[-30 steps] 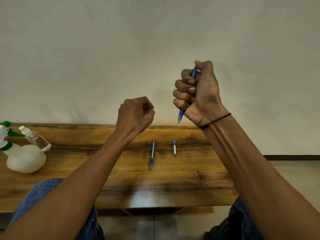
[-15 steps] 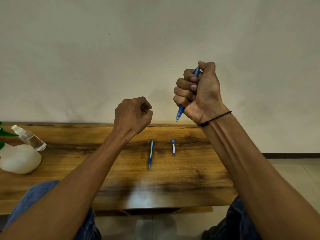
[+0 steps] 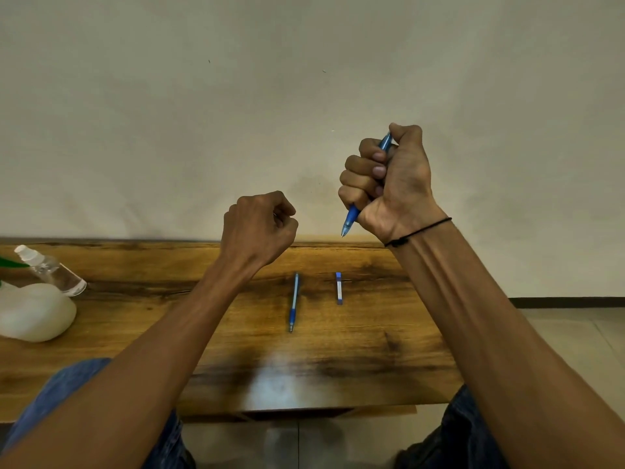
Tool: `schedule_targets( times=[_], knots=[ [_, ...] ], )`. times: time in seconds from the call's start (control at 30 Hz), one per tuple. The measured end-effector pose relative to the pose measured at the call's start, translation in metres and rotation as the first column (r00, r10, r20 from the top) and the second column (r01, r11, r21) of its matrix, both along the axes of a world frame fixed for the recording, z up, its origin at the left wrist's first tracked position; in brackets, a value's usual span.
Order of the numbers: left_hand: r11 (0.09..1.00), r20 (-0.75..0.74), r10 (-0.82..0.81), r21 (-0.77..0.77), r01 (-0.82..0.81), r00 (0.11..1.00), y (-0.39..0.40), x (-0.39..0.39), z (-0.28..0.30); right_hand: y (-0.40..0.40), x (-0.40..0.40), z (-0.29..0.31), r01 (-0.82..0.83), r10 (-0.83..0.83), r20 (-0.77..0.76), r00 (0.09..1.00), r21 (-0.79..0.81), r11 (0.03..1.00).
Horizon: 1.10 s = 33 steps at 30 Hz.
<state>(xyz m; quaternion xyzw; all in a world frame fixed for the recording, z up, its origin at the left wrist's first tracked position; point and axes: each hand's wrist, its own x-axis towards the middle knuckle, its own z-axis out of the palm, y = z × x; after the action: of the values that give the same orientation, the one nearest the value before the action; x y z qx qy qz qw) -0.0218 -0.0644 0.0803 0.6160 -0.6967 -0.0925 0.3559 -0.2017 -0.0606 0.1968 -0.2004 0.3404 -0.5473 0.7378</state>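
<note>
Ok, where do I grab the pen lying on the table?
Probably mid-barrel, from above, fingers on its left and right: the pen lies flat on the table, tip toward you, sides clear. The left hand holds nothing.

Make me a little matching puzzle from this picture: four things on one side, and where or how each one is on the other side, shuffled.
Things
1. right hand
2. left hand
3. loose pen
4. small clear bottle

Place or state
A. at the left end of the table, next to the white spray bottle
B. lies flat mid-table, tip toward the person
C. curled into a fist above the table
D. grips a blue pen, tip pointing down

Pairs: 1-D, 2-C, 3-B, 4-A.
</note>
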Motion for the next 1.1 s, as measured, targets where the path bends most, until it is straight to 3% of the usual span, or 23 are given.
schedule_targets(
  times=[0.4,0.73,1.1],
  knots=[
    [1.000,0.002,-0.005,0.022,0.005,1.000,0.001,-0.002,0.000,-0.006,-0.002,-0.006,0.003,-0.003,0.004,1.000,0.032,0.999],
    [0.999,-0.002,-0.013,0.041,0.013,1.000,-0.002,0.003,-0.001,-0.017,-0.001,-0.014,0.150,-0.164,0.107,0.981,0.132,0.980],
    [0.998,0.007,-0.040,0.052,0.040,0.999,-0.007,-0.001,-0.007,-0.025,-0.004,-0.020,0.134,-0.160,0.136,0.978,0.183,0.974]
  ],
)
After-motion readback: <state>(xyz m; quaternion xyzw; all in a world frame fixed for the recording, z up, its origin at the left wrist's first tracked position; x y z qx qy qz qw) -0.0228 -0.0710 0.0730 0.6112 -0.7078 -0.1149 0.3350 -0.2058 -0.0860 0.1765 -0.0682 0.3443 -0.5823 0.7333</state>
